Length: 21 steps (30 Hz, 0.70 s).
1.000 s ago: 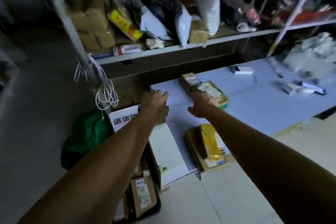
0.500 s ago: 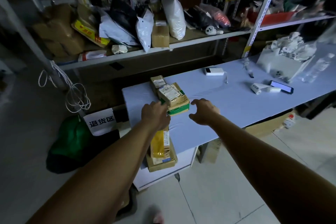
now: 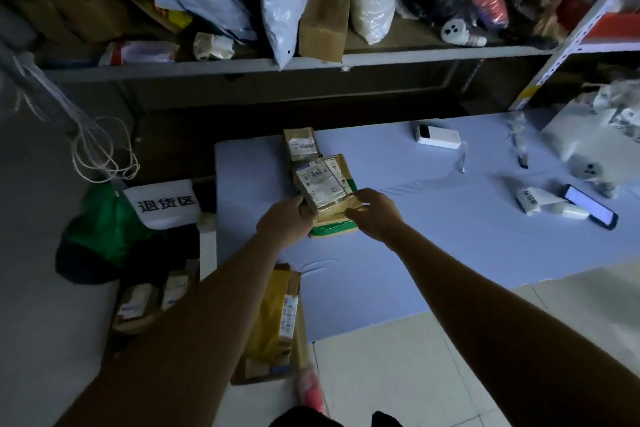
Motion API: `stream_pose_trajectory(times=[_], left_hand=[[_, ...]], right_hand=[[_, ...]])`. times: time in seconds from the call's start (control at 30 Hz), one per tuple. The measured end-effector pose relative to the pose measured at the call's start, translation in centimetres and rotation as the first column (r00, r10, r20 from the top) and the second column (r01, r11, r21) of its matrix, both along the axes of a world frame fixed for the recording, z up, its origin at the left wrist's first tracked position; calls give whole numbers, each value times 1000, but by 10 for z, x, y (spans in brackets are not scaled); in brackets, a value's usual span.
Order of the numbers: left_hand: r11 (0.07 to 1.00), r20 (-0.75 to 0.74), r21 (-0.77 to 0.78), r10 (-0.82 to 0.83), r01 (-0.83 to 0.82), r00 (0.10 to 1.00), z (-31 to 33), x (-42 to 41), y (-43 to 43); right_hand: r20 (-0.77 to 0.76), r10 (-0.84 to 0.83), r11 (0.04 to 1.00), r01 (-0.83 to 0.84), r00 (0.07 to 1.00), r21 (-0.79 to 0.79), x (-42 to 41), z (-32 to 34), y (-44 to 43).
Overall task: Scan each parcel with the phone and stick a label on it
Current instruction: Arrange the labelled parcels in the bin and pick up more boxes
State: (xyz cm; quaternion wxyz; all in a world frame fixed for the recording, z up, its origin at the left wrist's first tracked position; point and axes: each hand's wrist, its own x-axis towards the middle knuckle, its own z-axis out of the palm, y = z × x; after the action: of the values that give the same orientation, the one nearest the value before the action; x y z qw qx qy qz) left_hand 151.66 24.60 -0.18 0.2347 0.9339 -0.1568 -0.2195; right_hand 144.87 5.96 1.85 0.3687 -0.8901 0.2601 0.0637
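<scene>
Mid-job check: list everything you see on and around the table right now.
parcel stack: two or three, brown, green tape lowest, table's left end
small parcel: one, brown, behind stack
phone: one, black, lit, table's right
label roll: one, white, beside phone
white device: one, table's far edge
table: one, pale blue
shelf: one, grey, behind, holding bags, boxes
sign: one, white, left of table
yellow parcel: one, below table's near edge
left hand: grips stack's left
right hand: grips stack's right

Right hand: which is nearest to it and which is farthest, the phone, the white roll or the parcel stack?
1. The parcel stack: the right hand holds its right edge.
2. The white roll: off to the right.
3. The phone: just past the roll, farthest right.
</scene>
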Motion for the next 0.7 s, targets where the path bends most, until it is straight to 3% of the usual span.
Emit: stream_pose_trajectory(times=[0.1, 0.23, 0.5, 0.7], left_hand=[[976, -119, -157, 135, -153, 984, -17, 19, -18], [935, -199, -234, 222, -266, 955, -43, 42, -40], [809, -173, -439, 351, -391, 920, -40, 39, -77], [793, -132, -480, 359, -376, 924, -18, 13, -162]], right_hand=[[-11, 14, 999, -13, 1000, 35, 27, -15, -5], [-46, 110, 994, -110, 993, 13, 64, -32, -4], [39, 101, 977, -107, 994, 184, 79, -28, -35], [154, 63, 941, -110, 986, 320, 49, -13, -126]])
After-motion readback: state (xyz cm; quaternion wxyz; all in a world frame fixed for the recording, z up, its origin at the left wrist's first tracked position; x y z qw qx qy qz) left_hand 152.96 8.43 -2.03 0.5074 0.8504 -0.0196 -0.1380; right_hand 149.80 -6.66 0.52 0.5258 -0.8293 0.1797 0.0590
